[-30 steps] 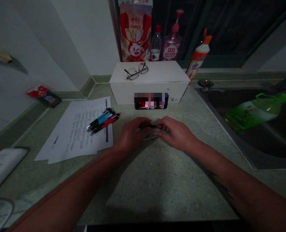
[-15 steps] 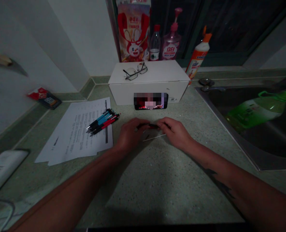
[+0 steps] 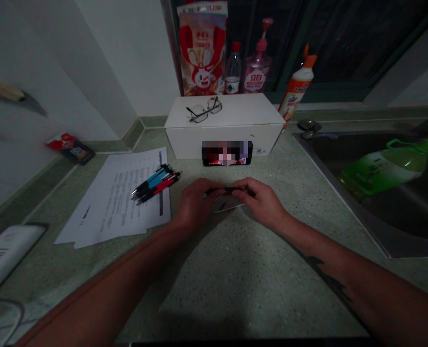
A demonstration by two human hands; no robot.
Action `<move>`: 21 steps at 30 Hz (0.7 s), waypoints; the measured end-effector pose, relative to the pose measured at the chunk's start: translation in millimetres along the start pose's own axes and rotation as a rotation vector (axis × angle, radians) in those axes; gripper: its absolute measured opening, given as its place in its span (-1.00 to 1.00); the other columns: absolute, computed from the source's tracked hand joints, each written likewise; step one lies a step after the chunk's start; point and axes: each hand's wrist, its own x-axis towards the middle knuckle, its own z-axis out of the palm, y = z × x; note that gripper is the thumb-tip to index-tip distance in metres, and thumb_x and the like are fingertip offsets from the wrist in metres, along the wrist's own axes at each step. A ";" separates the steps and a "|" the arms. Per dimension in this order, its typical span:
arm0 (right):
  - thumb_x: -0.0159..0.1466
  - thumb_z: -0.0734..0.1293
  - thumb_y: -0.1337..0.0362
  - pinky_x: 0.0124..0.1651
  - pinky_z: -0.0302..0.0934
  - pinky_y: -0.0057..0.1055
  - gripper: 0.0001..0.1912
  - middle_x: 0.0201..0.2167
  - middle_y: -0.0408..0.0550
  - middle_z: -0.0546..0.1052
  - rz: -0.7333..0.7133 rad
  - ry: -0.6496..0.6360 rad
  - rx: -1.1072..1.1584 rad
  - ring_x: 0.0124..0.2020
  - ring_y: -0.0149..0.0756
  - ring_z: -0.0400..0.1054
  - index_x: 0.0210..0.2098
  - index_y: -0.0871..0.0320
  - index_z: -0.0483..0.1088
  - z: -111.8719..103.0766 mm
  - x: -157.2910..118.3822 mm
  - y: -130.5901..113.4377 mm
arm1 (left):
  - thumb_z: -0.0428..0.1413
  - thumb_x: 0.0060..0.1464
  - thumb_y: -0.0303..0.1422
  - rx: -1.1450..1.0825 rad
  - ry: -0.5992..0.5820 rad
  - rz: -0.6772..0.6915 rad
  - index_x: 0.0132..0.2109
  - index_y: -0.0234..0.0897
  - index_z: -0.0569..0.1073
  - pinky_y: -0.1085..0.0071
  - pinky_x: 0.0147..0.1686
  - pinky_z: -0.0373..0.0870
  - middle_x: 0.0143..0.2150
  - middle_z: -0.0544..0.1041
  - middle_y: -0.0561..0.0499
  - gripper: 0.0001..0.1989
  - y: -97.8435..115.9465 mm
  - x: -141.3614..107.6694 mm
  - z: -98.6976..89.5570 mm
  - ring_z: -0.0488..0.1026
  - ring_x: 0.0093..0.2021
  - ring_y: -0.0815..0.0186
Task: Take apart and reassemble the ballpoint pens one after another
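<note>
Dark pen-like rod point(image 3: 230, 189) is held just beyond a thin pale strip point(image 3: 231, 208) on the bench point(image 3: 221, 289), long axis running left to right. Fingers of the left hand point(image 3: 195, 202) are closed about its left end; those of the right hand point(image 3: 261, 198) pinch its right end. Neither hand is clearly nearer. Contact between rod and bench cannot be determined. Farther off, a lit phone point(image 3: 228, 160) stands before a white box point(image 3: 185, 142).

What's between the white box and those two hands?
In the head view, a phone by the white box, then some counter before the left hand and right hand.
</note>
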 end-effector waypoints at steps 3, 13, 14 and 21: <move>0.38 0.31 0.03 -0.26 0.27 -0.29 -0.72 -0.37 -0.09 0.60 0.028 -0.040 0.024 -0.35 -0.25 0.44 -0.25 0.09 0.54 -1.2 0.2 -2.5 | 0.24 0.23 -0.43 -0.013 0.003 0.020 -0.21 -0.12 0.65 0.21 -0.11 0.59 -0.26 0.67 0.03 -0.89 0.6 -0.4 0.1 0.61 -0.22 0.23; 0.31 0.39 0.00 -0.31 0.24 -0.31 -0.73 -0.38 -0.10 0.56 0.001 0.041 -0.010 -0.39 -0.27 0.39 -0.22 0.08 0.53 0.7 -0.2 -8.1 | 0.23 0.24 -0.42 -0.045 0.008 0.004 -0.22 -0.14 0.64 0.17 -0.12 0.61 -0.26 0.68 0.01 -0.91 0.3 -0.9 0.8 0.61 -0.24 0.22; 0.34 0.36 -0.01 -0.30 0.24 -0.31 -0.71 -0.40 -0.10 0.56 0.011 0.016 -0.007 -0.40 -0.28 0.39 -0.28 0.08 0.52 0.4 -0.3 -8.7 | 0.24 0.23 -0.42 -0.046 0.008 0.005 -0.22 -0.14 0.64 0.16 -0.11 0.61 -0.26 0.68 0.01 -0.91 0.3 -0.9 0.6 0.61 -0.23 0.22; 0.30 0.40 0.02 -0.28 0.27 -0.29 -0.71 -0.36 -0.10 0.57 0.039 0.018 0.029 -0.38 -0.27 0.40 -0.13 0.08 0.52 0.7 0.2 -5.6 | 0.23 0.24 -0.42 -0.031 0.008 0.005 -0.22 -0.16 0.64 0.15 -0.13 0.61 -0.28 0.67 -0.01 -0.91 0.0 0.2 0.2 0.61 -0.24 0.20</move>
